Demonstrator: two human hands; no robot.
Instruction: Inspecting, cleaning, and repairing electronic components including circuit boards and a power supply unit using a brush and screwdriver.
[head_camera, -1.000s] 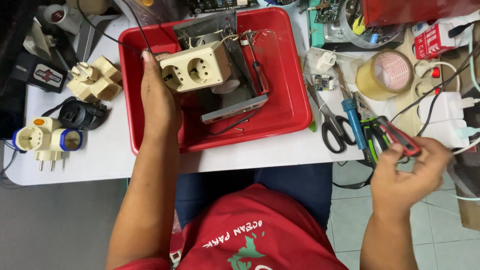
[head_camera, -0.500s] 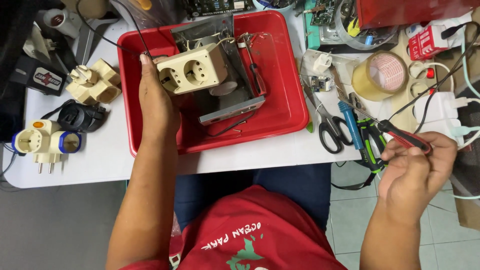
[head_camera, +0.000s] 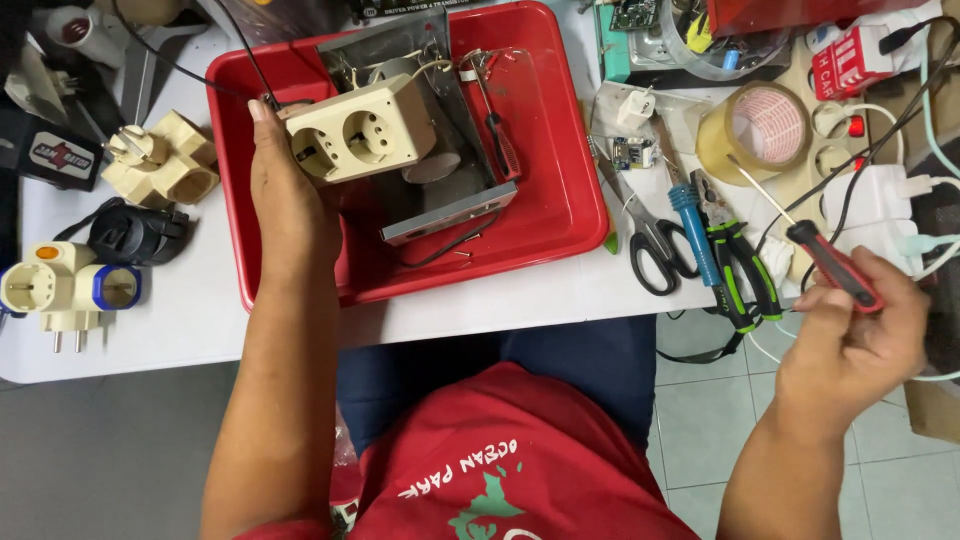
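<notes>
Left hand (head_camera: 285, 205) is wrapped around a cream double socket box (head_camera: 362, 128), holding it inside the red tray (head_camera: 560, 200), just above the palm with the socket faces up. Right behind the box sits a bent metal plate (head_camera: 450, 195) with loose wires. Right hand (head_camera: 850, 335) is off past the table edge, clenched on a red-and-black screwdriver (head_camera: 830, 262) (shaft pointing up-left, towards the tape roll (head_camera: 765, 125)). Scissors (head_camera: 650, 240) and green-handled pliers (head_camera: 740, 270) lie just left of that hand.

Hands (head_camera: 290, 200) on socket (head_camera: 360, 128), screwdriver (head_camera: 820, 260)
</notes>
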